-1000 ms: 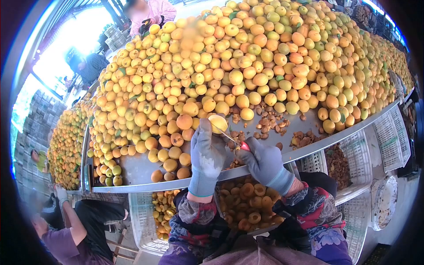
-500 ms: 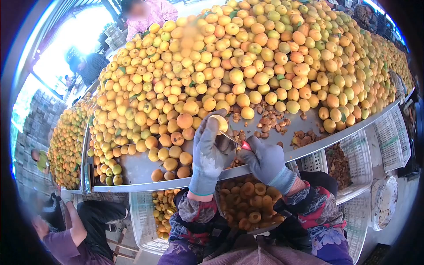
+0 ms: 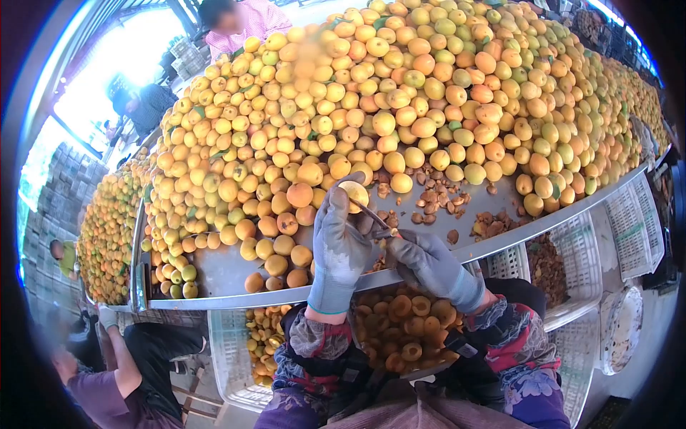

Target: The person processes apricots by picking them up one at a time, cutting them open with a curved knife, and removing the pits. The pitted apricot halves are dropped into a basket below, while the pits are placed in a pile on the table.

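My gloved left hand (image 3: 339,243) is closed around an apricot (image 3: 355,191), held upright above the front of the metal table. A pale yellow side of the fruit faces me. My gloved right hand (image 3: 429,261) grips a small knife (image 3: 374,217), its thin dark blade reaching across to the apricot's lower edge. Most of the handle is hidden by my fingers. Behind both hands a large heap of apricots (image 3: 400,93) covers the table. Brown stones (image 3: 432,204) lie scattered on the metal just beyond my right hand.
Along my side runs the metal table's raised edge (image 3: 236,302). Below it sit a crate of apricot halves (image 3: 407,325), a white crate (image 3: 229,357) and another crate holding brown scraps (image 3: 547,268). A person (image 3: 118,390) sits at the left; another (image 3: 246,25) is across the heap.
My right hand has rotated and shifted slightly, so the red handle seen before is now mostly covered. The apricot has turned a little in my left hand, which stays nearly in place.
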Motion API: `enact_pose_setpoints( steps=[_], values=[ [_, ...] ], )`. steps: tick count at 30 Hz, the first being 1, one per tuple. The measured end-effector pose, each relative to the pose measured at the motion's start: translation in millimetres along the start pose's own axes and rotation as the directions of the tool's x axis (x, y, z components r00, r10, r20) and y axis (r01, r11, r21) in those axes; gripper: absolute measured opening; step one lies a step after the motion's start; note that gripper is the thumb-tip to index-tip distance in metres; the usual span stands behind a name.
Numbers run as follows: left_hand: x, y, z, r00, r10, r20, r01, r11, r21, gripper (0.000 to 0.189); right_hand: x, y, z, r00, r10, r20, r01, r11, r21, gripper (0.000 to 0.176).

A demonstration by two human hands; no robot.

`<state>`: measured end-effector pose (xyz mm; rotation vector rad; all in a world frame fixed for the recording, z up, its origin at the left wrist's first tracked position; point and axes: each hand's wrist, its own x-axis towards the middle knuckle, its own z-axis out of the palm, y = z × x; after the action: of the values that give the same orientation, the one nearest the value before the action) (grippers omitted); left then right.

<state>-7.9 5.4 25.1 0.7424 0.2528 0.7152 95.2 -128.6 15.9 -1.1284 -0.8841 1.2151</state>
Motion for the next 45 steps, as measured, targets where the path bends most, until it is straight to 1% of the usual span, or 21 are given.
enact_pose_setpoints(
  steps=[4,7,9,10,12,13,14,15,17,19,22,25,30,32,33,34,35,38,41,43,45],
  values=[
    [0,0,8,0.995,0.078,-0.055,-0.075,0.996,0.039,0.043,-2,-13,2,0.999,-0.01,0.042,0.011,1.0,-0.025,0.043],
    [0,1,5,0.995,0.081,-0.057,-0.081,0.997,0.005,0.042,-1,-6,1,0.997,-0.06,-0.039,0.051,0.978,-0.203,0.038],
    [0,4,2,0.996,0.064,-0.065,-0.066,0.997,-0.034,0.042,4,6,-2,0.988,-0.112,-0.11,0.126,0.983,0.13,0.033],
    [1,6,0,0.991,0.062,-0.117,-0.062,0.998,0.008,0.042,1,1,-3,0.988,-0.109,-0.108,0.122,0.984,0.129,0.033],
    [0,4,-4,0.985,0.056,-0.166,-0.05,0.998,0.042,0.041,-3,-18,-9,0.961,-0.183,-0.209,0.176,0.983,-0.051,0.038],
    [-1,0,-8,1.0,0.027,0.004,-0.027,0.997,0.079,0.042,0,-21,-11,0.959,-0.181,-0.22,0.173,0.983,-0.054,0.038],
    [-3,-5,-10,0.985,-0.012,0.174,-0.009,0.993,0.119,0.043,5,-23,-11,0.907,-0.352,-0.23,0.293,0.922,-0.255,0.043],
    [-6,-10,-5,0.984,-0.025,0.177,0.005,0.993,0.116,0.043,7,-23,-11,0.837,-0.509,-0.203,0.384,0.808,-0.447,0.049],
    [-11,-23,15,0.971,0.165,0.173,-0.23,0.838,0.495,0.044,8,-17,-13,0.868,-0.44,-0.232,0.28,0.817,-0.504,0.055],
    [-14,-30,21,0.972,0.2,0.127,-0.236,0.854,0.464,0.044,14,-10,-17,0.764,-0.639,-0.087,0.425,0.6,-0.678,0.058],
    [-21,-19,25,0.991,-0.119,-0.054,0.131,0.898,0.42,0.04,12,-14,-16,0.803,-0.587,-0.107,0.353,0.611,-0.709,0.056],
    [-21,-20,12,0.95,-0.308,-0.041,0.309,0.919,0.244,0.04,10,-14,-16,0.807,-0.583,-0.095,0.333,0.581,-0.743,0.053],
    [-27,-13,29,0.89,-0.397,-0.226,0.422,0.904,0.07,0.038,6,-15,-14,0.809,-0.586,-0.055,0.351,0.555,-0.754,0.05],
    [-22,-13,19,0.859,-0.436,-0.268,0.438,0.897,-0.056,0.038,10,-9,-15,0.704,-0.709,-0.041,0.504,0.539,-0.675,0.043],
    [-15,-16,-4,0.865,-0.48,0.144,0.501,0.84,-0.21,0.038,9,-12,-15,0.703,-0.711,-0.041,0.506,0.539,-0.674,0.043],
    [-10,-15,-12,0.752,-0.386,0.534,0.6,0.736,-0.313,0.037,5,-19,-16,0.879,-0.452,-0.15,0.392,0.865,-0.314,0.04],
    [-11,-17,-13,0.753,-0.383,0.535,0.598,0.737,-0.315,0.037,-1,-29,-17,0.983,-0.137,-0.119,0.149,0.983,0.106,0.036],
    [-16,-11,5,0.923,-0.36,0.135,0.381,0.906,-0.183,0.037,-11,-43,-26,1.0,-0.015,0.005,0.014,0.996,0.087,0.031],
    [-12,-16,-1,0.965,-0.259,-0.039,0.258,0.966,-0.036,0.035,-12,-39,-26,0.999,0.052,0.015,-0.051,0.998,-0.036,0.031],
    [-12,-12,5,0.967,-0.233,-0.099,0.236,0.971,0.02,0.034,-13,-38,-29,0.985,0.092,0.148,-0.045,0.956,-0.29,0.031],
    [-10,-15,10,0.933,-0.187,-0.308,0.22,0.973,0.075,0.032,-12,-40,-33,0.972,0.099,0.213,-0.013,0.928,-0.372,0.031]
  ],
)
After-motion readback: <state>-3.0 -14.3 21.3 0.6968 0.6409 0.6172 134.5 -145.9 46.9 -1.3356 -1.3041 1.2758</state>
